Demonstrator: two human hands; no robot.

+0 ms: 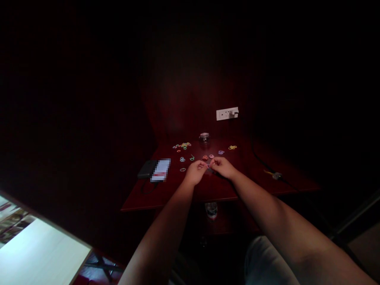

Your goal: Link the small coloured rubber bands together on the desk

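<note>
My left hand [196, 171] and my right hand [221, 166] meet over the middle of the dark red table, fingers pinched. Between their fingertips is a small pale hair tie [208, 166], mostly covered by the fingers. Just beyond them lie a red bunch of hair ties [205, 157] and a pink one [211, 156]. To the left are blue-grey hair ties [182, 159], a single grey ring [183, 170] and green ones [192, 158]. Purple hair ties [221, 152] and a yellow group [232, 147] sit to the right. A mixed-colour pile [184, 145] lies at the back left.
A clear lidded jar [204, 138] stands at the table's back. On the left are a phone [160, 170] and a black object [147, 169] with a cable. A black cord with a connector [277, 175] crosses the right side. A wall socket [227, 113] holds a plug.
</note>
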